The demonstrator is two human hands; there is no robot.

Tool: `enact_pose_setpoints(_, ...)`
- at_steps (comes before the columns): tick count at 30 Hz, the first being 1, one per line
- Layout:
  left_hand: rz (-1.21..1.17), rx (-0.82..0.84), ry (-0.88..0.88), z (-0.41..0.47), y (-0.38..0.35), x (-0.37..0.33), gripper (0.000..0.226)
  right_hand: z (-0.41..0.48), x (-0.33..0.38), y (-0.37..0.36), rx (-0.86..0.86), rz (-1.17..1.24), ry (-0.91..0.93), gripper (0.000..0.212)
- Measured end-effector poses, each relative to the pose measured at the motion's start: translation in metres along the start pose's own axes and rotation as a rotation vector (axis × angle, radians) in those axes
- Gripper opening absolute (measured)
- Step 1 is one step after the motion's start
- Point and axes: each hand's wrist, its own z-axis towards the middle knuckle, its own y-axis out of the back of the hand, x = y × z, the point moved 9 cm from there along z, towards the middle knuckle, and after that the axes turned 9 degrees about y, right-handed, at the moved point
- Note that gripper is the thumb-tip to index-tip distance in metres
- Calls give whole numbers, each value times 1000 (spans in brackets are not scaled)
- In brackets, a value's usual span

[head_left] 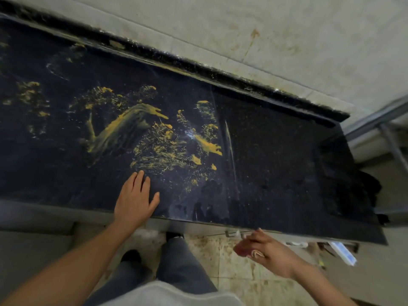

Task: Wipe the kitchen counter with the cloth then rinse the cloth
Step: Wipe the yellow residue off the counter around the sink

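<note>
Counter [276,140]: dark polished stone, speckled and glossy with glare. Its left end is cut off by the frame. A raised back lip meets a pale, stained wall [242,29].

Yellow smears [123,129]: thick paste, streaked and stippled across the left and middle. The right part carries only fine specks.

Left hand [134,199]: palm down on the stone at the front edge, just below the smears. 4 fingers straight and close, thumb spread; it grips nothing.

Below it: grey trousers [183,266] and mottled floor tiles [220,250].

Right hand [269,252]: off the counter, just under its front edge, blurred. A small reddish and cream patch shows at the fingers. Cannot tell whether it pinches anything.

Black heap [366,191]: crumpled, at the counter's right end, draping over the edge, texture lost in shadow. Possibly the cloth; cannot tell.
</note>
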Motion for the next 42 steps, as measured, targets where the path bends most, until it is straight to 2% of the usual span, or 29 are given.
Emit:
enact_pose_setpoints(2,0,13,-12,0,0,-1,76,-6,1,3,-9,110,-101,89)
enact_pose_setpoints(3,-3,18,-12,0,0,-1,74,-8,1,13,-80,198,-163,80)
enact_pose_setpoints(5,-5,35,5,0,0,0,67,-14,3,40,-266,456,-252,39)
enact_pose_setpoints(6,-9,44,8,1,-2,0,66,-14,1,51,-344,600,-262,27)
enact_pose_setpoints(7,-16,46,8,1,-2,0,66,-14,-4,61,-414,705,-265,31)
enact_pose_setpoints(9,-27,42,2,1,-3,1,70,-13,-22,78,-565,949,-323,53)
enact_pose_setpoints(11,-30,43,-8,2,-5,0,80,-4,-36,91,-659,1167,-360,38)
enact_pose_setpoints(13,-45,49,3,3,-7,1,79,8,-41,108,-676,1300,-357,28)
enact_pose_setpoints(14,-44,51,11,3,-8,2,78,14,-43,117,-684,1325,-349,33)
enact_pose_setpoints(16,-29,47,14,5,-11,4,82,30,-47,138,-691,1342,-321,61)
enact_pose_setpoints(17,-26,39,18,5,-10,5,83,38,-48,148,-694,1351,-312,63)
enact_pose_setpoints(19,-26,11,24,6,-9,6,84,53,-52,170,-705,1353,-299,32)
enact_pose_setpoints(21,-33,-6,29,7,-7,5,82,68,-55,190,-691,1362,-302,19)
enact_pose_setpoints(26,-34,-41,52,7,-2,5,81,94,-53,217,-668,1330,-297,12)
enact_pose_setpoints(31,-26,-10,70,5,-4,6,78,100,-40,212,-604,1385,-276,9)
enact_pose_setpoints(37,-20,-7,48,5,-5,6,79,71,-23,193,-687,1430,-180,8)
enact_pose_setpoints(38,-13,1,42,5,-6,5,79,65,-19,188,-698,1437,-155,10)
enact_pose_setpoints(41,0,25,28,4,-8,5,83,50,-11,177,-718,1422,-100,78)
enact_pose_setpoints(42,-2,24,24,3,-8,5,84,46,-9,174,-728,1407,-88,88)
